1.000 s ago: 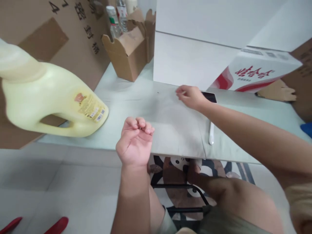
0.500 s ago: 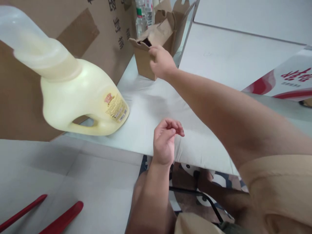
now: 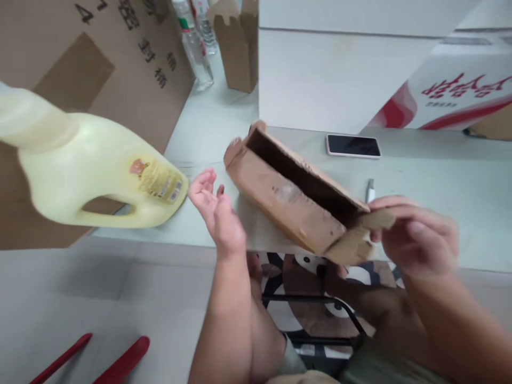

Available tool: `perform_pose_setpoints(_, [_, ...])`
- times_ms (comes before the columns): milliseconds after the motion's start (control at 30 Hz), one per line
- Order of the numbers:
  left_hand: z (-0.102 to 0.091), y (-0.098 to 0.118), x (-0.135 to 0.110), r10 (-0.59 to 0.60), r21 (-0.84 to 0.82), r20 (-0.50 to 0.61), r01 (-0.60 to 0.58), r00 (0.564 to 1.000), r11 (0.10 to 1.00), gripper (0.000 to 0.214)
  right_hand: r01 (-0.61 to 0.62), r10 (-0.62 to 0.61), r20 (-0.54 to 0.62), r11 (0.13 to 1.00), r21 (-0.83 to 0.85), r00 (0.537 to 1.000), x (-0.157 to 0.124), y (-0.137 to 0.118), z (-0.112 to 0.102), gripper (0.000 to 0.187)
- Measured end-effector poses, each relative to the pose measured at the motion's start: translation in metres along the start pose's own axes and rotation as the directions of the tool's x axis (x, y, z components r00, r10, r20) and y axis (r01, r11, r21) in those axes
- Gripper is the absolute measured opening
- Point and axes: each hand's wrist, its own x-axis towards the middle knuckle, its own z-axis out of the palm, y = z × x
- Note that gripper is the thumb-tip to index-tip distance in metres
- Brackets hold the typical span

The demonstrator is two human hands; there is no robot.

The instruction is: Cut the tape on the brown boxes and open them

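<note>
My right hand [image 3: 416,234] grips one end flap of a small open brown cardboard box [image 3: 292,200] and holds it tilted over the table's near edge, its opening facing up and away. My left hand [image 3: 216,210] is open, palm up, fingers spread, just left of the box's far end and not touching it. A large pale yellow jug [image 3: 100,176] with a handle and a label lies on its side at the left of the pale green table [image 3: 440,202].
A black phone [image 3: 352,145] lies face up on the table, with a white cable end [image 3: 370,190] near it. Clear plastic bottles [image 3: 196,42] and another brown box [image 3: 240,48] stand at the back. Large cardboard and white cartons wall the table. Red bars [image 3: 100,357] lie on the floor.
My right hand took the small brown box from the back of the table and brought it forward to the near edge. My left hand uncurled from a loose fist to open.
</note>
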Motion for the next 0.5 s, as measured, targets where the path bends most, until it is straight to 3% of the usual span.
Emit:
perform_pose_setpoints(67, [0.007,-0.008,0.000,0.090,0.024,0.182,-0.096,0.979,0.995,0.048,0.026,-0.027,-0.073,1.000,-0.009,0.997,-0.023,-0.004,-0.009,0.022])
perform_pose_setpoints(167, [0.020,-0.017,-0.002,0.197,0.053,0.380,-0.234,0.904,0.971,0.052,0.122,-0.132,-0.070,0.984,-0.133,0.989,-0.037,0.002,-0.015,0.016])
perform_pose_setpoints(267, [0.034,-0.023,-0.008,0.223,0.124,0.441,-0.305,0.869,0.944,0.048,0.257,-0.271,-0.044,0.944,-0.206,0.961,-0.039,0.006,-0.025,0.039])
perform_pose_setpoints(433, [0.056,-0.023,-0.018,0.218,0.152,0.473,-0.322,0.853,0.934,0.058,0.293,-0.259,0.137,0.846,-0.446,0.956,-0.051,-0.002,-0.046,0.006])
perform_pose_setpoints(500, [0.063,-0.020,-0.018,0.230,0.153,0.484,-0.340,0.844,0.928,0.061,0.295,-0.261,0.139,0.813,-0.501,0.955,-0.059,-0.004,-0.050,0.003])
